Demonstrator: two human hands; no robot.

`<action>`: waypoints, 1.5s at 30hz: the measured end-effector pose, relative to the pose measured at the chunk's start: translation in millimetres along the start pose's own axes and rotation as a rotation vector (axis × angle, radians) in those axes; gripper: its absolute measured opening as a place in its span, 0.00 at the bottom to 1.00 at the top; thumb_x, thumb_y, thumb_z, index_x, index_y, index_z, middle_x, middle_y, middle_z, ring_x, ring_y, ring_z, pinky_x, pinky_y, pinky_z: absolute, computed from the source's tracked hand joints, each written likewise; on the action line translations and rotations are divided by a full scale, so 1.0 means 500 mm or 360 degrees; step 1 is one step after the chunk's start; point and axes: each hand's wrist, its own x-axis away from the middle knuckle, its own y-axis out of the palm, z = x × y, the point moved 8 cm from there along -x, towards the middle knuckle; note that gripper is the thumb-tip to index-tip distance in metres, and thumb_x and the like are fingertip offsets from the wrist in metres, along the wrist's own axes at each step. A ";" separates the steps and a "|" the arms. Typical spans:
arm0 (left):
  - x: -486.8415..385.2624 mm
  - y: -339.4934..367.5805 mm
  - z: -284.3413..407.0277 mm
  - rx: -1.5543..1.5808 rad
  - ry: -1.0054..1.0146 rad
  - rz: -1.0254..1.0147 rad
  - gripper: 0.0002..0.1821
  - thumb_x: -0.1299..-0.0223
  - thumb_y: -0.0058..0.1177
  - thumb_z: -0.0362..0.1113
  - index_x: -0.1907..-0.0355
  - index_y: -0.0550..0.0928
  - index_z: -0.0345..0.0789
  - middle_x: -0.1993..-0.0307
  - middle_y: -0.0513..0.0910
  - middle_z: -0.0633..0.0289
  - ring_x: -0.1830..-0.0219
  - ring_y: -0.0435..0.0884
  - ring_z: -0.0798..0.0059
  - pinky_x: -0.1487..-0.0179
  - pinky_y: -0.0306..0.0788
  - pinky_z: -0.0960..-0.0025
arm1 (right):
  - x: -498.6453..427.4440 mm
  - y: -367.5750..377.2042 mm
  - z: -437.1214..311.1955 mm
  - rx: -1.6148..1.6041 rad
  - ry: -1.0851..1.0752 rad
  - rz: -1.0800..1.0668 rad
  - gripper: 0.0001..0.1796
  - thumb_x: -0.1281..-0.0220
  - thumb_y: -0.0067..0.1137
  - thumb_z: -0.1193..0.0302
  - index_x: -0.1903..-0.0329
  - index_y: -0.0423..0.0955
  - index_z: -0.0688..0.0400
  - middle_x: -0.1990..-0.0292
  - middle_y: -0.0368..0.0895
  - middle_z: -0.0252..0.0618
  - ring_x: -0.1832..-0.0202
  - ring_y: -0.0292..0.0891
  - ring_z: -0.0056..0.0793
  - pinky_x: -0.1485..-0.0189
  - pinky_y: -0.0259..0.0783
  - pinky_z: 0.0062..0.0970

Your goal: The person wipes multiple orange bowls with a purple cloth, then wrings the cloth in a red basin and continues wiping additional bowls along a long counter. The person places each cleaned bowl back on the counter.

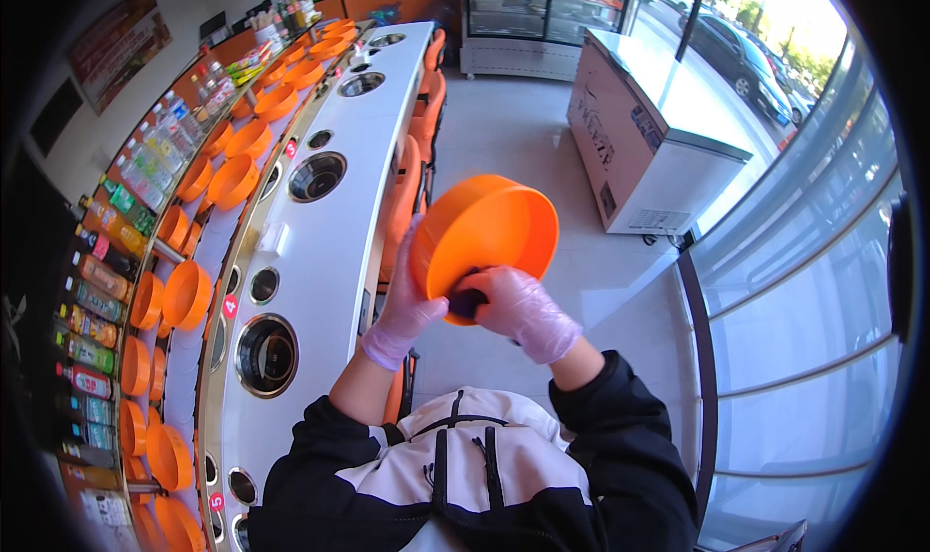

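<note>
A round orange plastic basin (494, 225) is tilted in front of me, its inside turned partly towards me. My left hand (407, 301), in a thin translucent pink glove, grips its left side, the thumb at the near rim. In my right hand (519, 309), gloved alike, a dark cloth (467, 301) is pressed against the inside near the rim. More orange basins (187, 295) stand tilted in rows along the conveyor at the left.
A white counter (327, 254) with round metal-rimmed wells (267, 356) runs along my left. Orange chairs (407, 189) line its side. Bottles (131, 207) stand beyond the conveyor. Ahead right is a chest freezer (654, 145), with a glass-fronted cabinet (538, 58) behind; curtained windows (799, 334) are at the right.
</note>
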 end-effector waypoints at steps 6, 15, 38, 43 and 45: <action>0.046 -0.102 0.028 0.0061 0.0011 0.0264 0.59 0.58 0.61 0.24 0.20 0.46 0.37 0.24 0.57 0.57 0.21 0.54 0.62 0.20 0.53 0.57 | 0.079 -0.171 0.045 0.0002 0.0571 0.0544 0.18 0.45 0.60 0.76 0.51 0.84 0.55 0.57 0.86 0.49 0.53 0.83 0.49 0.46 0.77 0.36; 0.173 -0.197 0.092 0.0071 0.0182 0.0795 0.67 0.57 0.77 0.47 0.20 0.46 0.34 0.24 0.55 0.59 0.21 0.52 0.67 0.19 0.49 0.60 | -0.127 0.081 -0.174 -0.0345 -0.0607 0.0558 0.38 0.51 0.67 0.84 0.33 0.71 0.55 0.39 0.72 0.52 0.38 0.72 0.50 0.33 0.70 0.39; 0.555 -0.394 0.262 -0.0641 0.0283 0.1835 0.59 0.60 0.61 0.19 0.21 0.50 0.34 0.26 0.59 0.54 0.23 0.57 0.63 0.21 0.52 0.63 | -0.180 0.469 -0.563 -0.0725 -0.1799 -0.0719 0.27 0.54 0.68 0.80 0.46 0.77 0.58 0.49 0.79 0.49 0.46 0.77 0.51 0.36 0.71 0.42; 0.566 -0.388 0.264 -0.0454 0.0326 0.1914 0.59 0.60 0.61 0.18 0.21 0.50 0.35 0.27 0.60 0.55 0.23 0.58 0.64 0.22 0.54 0.63 | -0.245 0.486 -0.547 -0.1146 -0.0748 -0.0510 0.21 0.39 0.63 0.76 0.42 0.77 0.62 0.51 0.85 0.46 0.52 0.84 0.43 0.47 0.79 0.35; 0.563 -0.387 0.266 -0.0837 0.0089 0.1948 0.59 0.60 0.59 0.16 0.20 0.49 0.36 0.27 0.61 0.58 0.23 0.58 0.66 0.23 0.56 0.63 | -0.247 0.509 -0.567 -0.1986 -0.0294 -0.0855 0.20 0.29 0.56 0.77 0.36 0.72 0.64 0.46 0.83 0.42 0.49 0.82 0.32 0.47 0.78 0.27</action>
